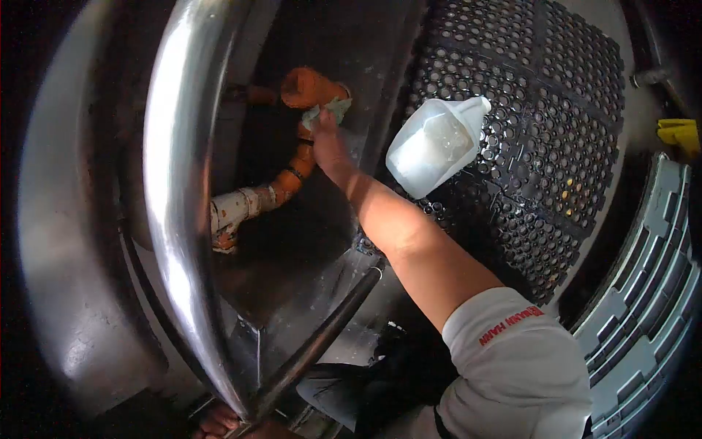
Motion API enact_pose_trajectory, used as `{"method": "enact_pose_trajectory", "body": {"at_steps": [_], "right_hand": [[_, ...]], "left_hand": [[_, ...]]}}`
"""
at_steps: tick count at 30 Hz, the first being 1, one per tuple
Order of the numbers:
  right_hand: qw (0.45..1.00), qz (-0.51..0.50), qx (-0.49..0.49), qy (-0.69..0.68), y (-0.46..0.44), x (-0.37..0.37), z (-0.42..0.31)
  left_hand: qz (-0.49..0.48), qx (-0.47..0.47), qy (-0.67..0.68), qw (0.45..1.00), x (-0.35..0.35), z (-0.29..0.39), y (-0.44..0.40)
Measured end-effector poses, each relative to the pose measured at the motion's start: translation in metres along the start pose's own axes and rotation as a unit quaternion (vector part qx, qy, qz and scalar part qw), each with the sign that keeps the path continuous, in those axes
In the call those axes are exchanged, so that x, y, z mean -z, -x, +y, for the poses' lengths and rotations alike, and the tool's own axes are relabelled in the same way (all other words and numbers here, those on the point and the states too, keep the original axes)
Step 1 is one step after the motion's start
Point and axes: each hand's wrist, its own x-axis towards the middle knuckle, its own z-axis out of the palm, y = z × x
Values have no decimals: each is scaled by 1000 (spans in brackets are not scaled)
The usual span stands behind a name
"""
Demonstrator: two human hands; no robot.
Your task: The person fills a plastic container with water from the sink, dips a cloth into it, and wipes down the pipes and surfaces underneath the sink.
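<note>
My right hand (329, 150) reaches to the orange drain pipe (289, 183) and is closed on a crumpled pale green cloth (335, 111). The cloth lies against the pipe just below its wide orange end piece (311, 88). Farther down, the pipe bends and turns whitish and flaky. At the bottom edge my left hand (219, 420) shows only in part, its fingers curled at the foot of a shiny curved metal rim (175, 168), where a metal bar (314, 333) meets it. The rim and bar hide much of that hand.
A translucent plastic jug (431, 150) lies on its side on a wet black rubber mat (541, 132) with holes. A grey slatted plastic piece (643, 293) stands at the right, below a yellow object (678, 133). Dark metal panels surround the pipe.
</note>
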Motion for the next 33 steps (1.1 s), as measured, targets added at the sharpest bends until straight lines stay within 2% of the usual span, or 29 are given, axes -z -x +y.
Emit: {"method": "enact_pose_trajectory", "body": {"at_steps": [2,4,6,8,9,10,13,14,15,16,18,19,22,25,28,31,33], "right_hand": [[983,51,-57,-166,-3,-3,-12],[945,97,-97,-298,-3,-10,-15],[973,97,-47,-206,11,-21,-2],[998,48,39,12,29,-16,5],[979,0,96,179,42,-3,2],[927,-49,148,341,50,3,-1],[960,-42,216,175,44,1,-22],[943,-35,214,251,36,-6,-30],[922,-29,210,325,20,-15,-39],[894,-24,204,398,4,-25,-41],[921,-11,165,353,-23,-76,-1],[923,-2,162,348,-23,-77,6],[910,32,199,362,-15,-66,-8],[899,7,246,362,1,-58,-15],[874,-129,320,341,17,-37,-9],[912,-193,295,207,14,-29,-10],[925,-160,254,234,26,-35,-10]], "left_hand": [[53,14,14,998,0,0,0],[65,12,14,998,-5,1,1],[86,9,-13,996,-13,4,4],[118,-1,-65,991,-21,5,8],[94,1,-53,994,-17,4,7],[70,4,-43,997,-10,3,5],[55,-4,-52,997,-7,2,3],[58,-9,-64,996,-6,2,3],[21,-19,-31,999,10,-4,1],[43,-16,-31,998,5,-3,3],[83,-16,-30,996,-9,1,4],[57,-127,-66,988,3,-11,1],[56,-91,-61,992,6,-8,1],[152,-65,-68,984,-21,-1,7],[97,-71,-79,990,-16,1,10],[89,-117,-107,983,-16,-3,7],[113,-63,-67,989,-6,-4,2]]}}
